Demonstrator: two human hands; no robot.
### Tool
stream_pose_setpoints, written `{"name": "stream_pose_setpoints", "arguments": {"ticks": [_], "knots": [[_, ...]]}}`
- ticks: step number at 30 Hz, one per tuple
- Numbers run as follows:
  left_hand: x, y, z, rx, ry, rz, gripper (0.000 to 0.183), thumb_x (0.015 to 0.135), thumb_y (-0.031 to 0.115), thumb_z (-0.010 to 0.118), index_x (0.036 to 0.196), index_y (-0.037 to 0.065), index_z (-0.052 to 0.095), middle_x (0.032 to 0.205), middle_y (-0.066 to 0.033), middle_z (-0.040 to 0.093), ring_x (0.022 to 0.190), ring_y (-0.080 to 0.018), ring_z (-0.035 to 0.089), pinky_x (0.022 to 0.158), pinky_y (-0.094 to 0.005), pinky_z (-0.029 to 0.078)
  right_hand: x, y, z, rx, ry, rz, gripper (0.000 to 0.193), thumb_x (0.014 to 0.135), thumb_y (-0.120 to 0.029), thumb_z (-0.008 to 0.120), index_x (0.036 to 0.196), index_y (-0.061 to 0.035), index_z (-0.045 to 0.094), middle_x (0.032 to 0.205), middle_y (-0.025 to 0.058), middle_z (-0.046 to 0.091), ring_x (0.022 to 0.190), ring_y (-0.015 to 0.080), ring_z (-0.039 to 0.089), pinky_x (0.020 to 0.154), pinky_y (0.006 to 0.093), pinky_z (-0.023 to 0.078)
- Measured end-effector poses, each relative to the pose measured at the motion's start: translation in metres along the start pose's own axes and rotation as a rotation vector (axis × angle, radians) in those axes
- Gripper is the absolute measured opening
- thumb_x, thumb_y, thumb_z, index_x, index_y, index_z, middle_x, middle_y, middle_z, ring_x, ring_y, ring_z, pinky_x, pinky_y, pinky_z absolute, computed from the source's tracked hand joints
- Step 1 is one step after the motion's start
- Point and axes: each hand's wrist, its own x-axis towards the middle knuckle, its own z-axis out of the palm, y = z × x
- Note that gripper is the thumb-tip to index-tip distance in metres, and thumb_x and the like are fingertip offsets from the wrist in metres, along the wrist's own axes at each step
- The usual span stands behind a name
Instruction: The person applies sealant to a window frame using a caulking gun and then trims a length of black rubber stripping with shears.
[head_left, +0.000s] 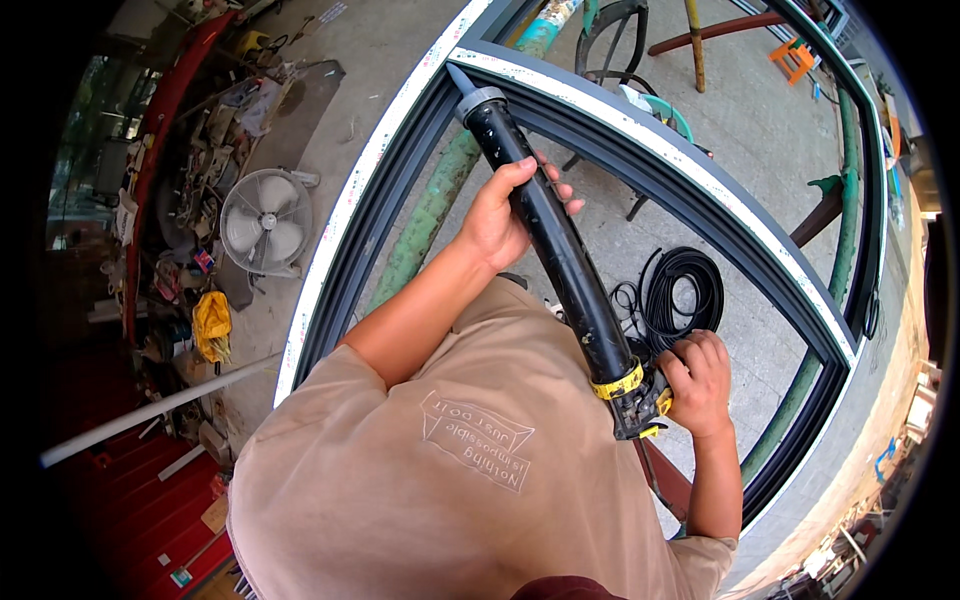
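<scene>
A long black caulking gun (556,255) lies slantwise in front of me. My left hand (497,215) is closed round its upper barrel, thumb across the top and fingertips showing on the far side. My right hand (698,382) grips the handle end, beside the yellow collar (618,381); part of the handle is hidden by the fingers. The grey pointed nozzle (461,79) reaches the inner upper-left corner of a dark window frame (640,170). White film with small marks covers the frame's outer faces. Whether the tip touches the frame I cannot tell.
Green pipes (430,205) run beneath the frame. A coil of black hose or cord (690,290) lies on the floor inside it. At left stand a fan (267,221) and a yellow bag (211,326), near piled clutter. An orange stool (792,60) is far right.
</scene>
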Motion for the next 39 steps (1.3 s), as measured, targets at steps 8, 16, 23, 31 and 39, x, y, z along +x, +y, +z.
{"name": "stream_pose_setpoints", "arguments": {"ticks": [8, 16, 23, 31, 39], "knots": [[0.018, -0.012, -0.01, -0.201, -0.078, -0.051, 0.037, 0.091, 0.031, 0.079, 0.118, 0.013, 0.061, 0.101, -0.0032, 0.063, 0.097, -0.0233, 0.068, 0.104, -0.0477, 0.059, -0.019, -0.007, -0.02, -0.206, -0.098, 0.147, 0.081, 0.067, -0.007, 0.084, 0.146, -0.0175, 0.068, 0.103, 0.0096, 0.061, 0.11, 0.0326, 0.063, 0.115, 0.0565, 0.051], [0.03, -0.019, -0.026, -0.309, -0.26, -0.074, 0.041, 0.081, 0.025, 0.086, 0.113, 0.014, 0.063, 0.099, -0.0009, 0.062, 0.095, -0.0203, 0.067, 0.108, -0.0425, 0.055, 0.0, -0.013, -0.04, 0.047, -0.362, 0.26, 0.103, 0.058, -0.016, 0.094, 0.155, -0.0183, 0.061, 0.092, 0.0097, 0.057, 0.093, 0.0328, 0.061, 0.115, 0.0543, 0.048], [0.046, -0.026, -0.039, -0.38, -0.435, -0.101, 0.043, 0.079, 0.022, 0.088, 0.114, 0.017, 0.064, 0.098, 0.001, 0.062, 0.095, -0.0184, 0.067, 0.115, -0.0442, 0.05, -0.008, 0.0, -0.02, -0.104, -0.272, 0.167, 0.089, 0.064, -0.014, 0.091, 0.149, -0.0226, 0.068, 0.082, 0.0047, 0.054, 0.085, 0.0295, 0.058, 0.097, 0.0495, 0.05], [0.061, -0.032, -0.049, -0.386, -0.558, -0.101, 0.043, 0.077, 0.023, 0.089, 0.109, 0.018, 0.061, 0.095, 0.0023, 0.058, 0.092, -0.0159, 0.065, 0.117, -0.044, 0.049, -0.019, 0.003, -0.001, -0.185, -0.219, 0.161, 0.094, 0.061, -0.011, 0.092, 0.15, -0.0238, 0.067, 0.085, 0.0047, 0.056, 0.085, 0.0279, 0.057, 0.088, 0.046, 0.047], [0.065, -0.036, -0.046, -0.407, -0.61, -0.087, 0.046, 0.073, 0.024, 0.091, 0.106, 0.019, 0.059, 0.091, 0.0041, 0.057, 0.088, -0.014, 0.064, 0.114, -0.0432, 0.049, -0.022, -0.008, -0.009, -0.307, -0.232, 0.176, 0.082, 0.074, -0.008, 0.082, 0.152, -0.0255, 0.066, 0.086, 0.0036, 0.055, 0.085, 0.0262, 0.057, 0.089, 0.0448, 0.047]]}}
